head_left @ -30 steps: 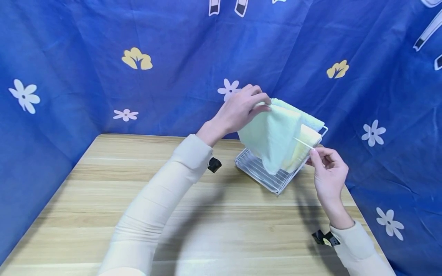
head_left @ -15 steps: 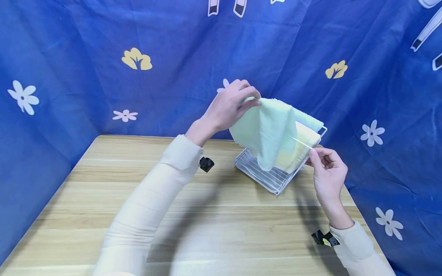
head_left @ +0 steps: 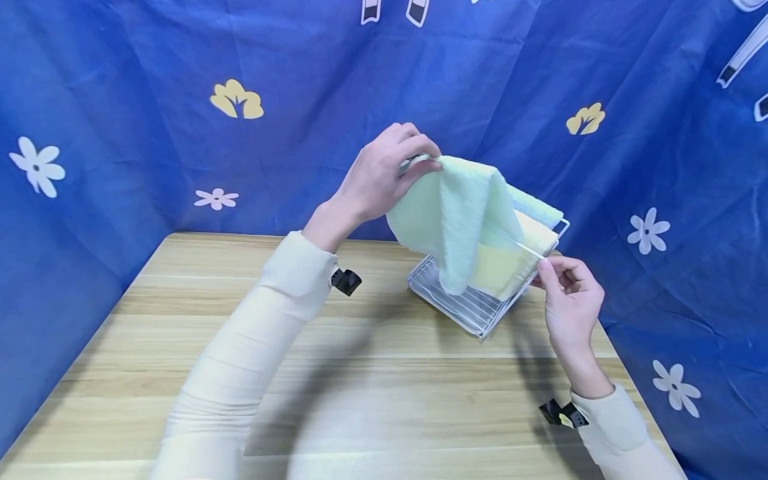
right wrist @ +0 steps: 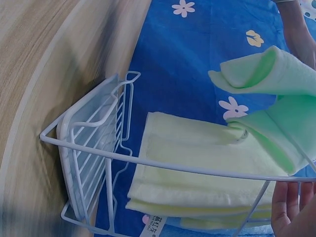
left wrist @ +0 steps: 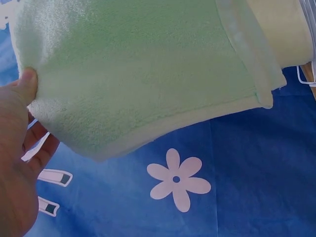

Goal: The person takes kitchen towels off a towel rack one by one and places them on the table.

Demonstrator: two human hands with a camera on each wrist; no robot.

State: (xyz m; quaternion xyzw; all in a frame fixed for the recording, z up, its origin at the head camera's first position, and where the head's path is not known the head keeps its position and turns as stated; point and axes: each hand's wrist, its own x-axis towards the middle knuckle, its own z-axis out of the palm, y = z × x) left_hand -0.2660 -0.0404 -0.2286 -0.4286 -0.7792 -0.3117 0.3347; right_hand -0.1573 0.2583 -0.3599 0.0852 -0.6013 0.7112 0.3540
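My left hand (head_left: 384,170) pinches the top edge of a light green towel (head_left: 461,213) between thumb and fingers, holding it raised at the left of a white wire rack (head_left: 447,309). The towel's lower corner dangles over the rack's base, and its right part is still by the top rods. Behind it a pale yellow towel (head_left: 501,272) hangs folded on the rack, with a light blue towel (head_left: 536,205) at the back. At the rack's right side my right hand (head_left: 573,300) grips the end of a white rod. In the right wrist view its fingers (right wrist: 280,202) curl around the frame.
The rack stands on a wooden table (head_left: 372,400) near its back right corner. A blue patterned curtain (head_left: 312,120) rises close behind and to the right. A printed tag (right wrist: 153,226) hangs by the yellow towel in the right wrist view.
My left hand has moved left and upward, drawing the green towel along. More of the yellow towel is uncovered. My right hand has stayed in place on the rack.
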